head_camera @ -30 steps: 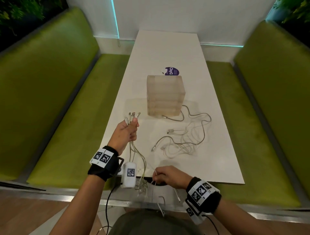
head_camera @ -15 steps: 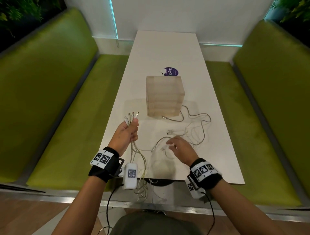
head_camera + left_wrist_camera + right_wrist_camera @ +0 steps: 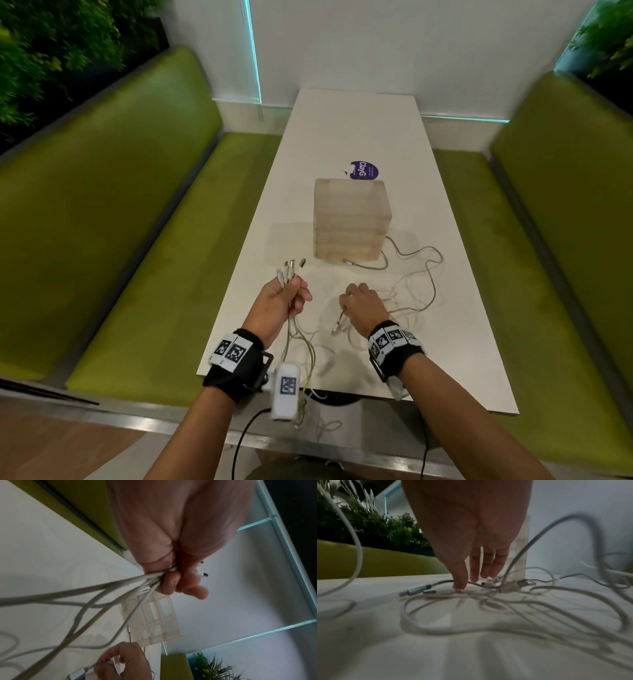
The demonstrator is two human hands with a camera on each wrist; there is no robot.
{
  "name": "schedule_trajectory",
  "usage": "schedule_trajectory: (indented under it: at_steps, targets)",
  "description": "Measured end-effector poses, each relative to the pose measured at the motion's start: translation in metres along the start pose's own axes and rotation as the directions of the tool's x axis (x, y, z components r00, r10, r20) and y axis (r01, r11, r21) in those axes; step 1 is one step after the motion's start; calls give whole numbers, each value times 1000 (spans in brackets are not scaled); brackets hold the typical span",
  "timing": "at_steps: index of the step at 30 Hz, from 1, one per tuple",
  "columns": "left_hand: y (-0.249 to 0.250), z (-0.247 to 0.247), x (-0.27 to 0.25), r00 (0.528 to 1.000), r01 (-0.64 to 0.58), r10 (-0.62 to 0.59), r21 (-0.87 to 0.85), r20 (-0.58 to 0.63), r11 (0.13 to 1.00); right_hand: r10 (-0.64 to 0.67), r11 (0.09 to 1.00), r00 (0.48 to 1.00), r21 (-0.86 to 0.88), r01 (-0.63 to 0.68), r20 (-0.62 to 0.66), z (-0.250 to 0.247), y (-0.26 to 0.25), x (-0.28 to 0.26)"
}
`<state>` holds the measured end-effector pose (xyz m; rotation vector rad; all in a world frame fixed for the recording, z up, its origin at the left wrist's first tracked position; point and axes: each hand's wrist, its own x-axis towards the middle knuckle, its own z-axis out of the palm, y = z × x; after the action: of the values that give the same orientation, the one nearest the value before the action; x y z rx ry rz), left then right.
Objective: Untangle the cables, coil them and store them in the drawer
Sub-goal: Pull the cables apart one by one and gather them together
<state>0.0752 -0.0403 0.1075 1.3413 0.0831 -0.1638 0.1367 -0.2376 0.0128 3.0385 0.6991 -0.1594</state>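
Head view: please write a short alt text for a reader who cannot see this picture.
The left hand grips a bundle of white cables, plugs pointing up, while the right hand reaches down into loose tangled cables on a white table. A small wooden drawer box stands behind them, between green benches.

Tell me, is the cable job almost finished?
Not yet. The left hand grips a bunch of gathered cable ends. The right hand reaches into the loose cables on the table. Nothing looks coiled, and the drawer box looks shut.
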Motion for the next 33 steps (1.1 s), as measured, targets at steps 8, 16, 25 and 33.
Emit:
schedule_trajectory:
  at_steps: [8, 16, 25, 33]
  targets:
    - [-6, 6, 12, 994, -52, 44, -85, -95, 995, 233, 520, 965, 854, -18, -121, -74, -2, -19]
    - [-5, 38, 16, 997, -69, 73, -97, 31, 993, 27, 245, 1000, 969, 2, -9, -112, -18, -26]
    - [-7, 38, 17, 998, -24, 33, -187, 48, 982, -157, 330, 980, 941, -68, 126, -111, -18, -25]
    - [14, -9, 23, 967, -152, 49, -412, -250, 898, -143, 566, 988, 824, 29, 63, -91, 36, -45]
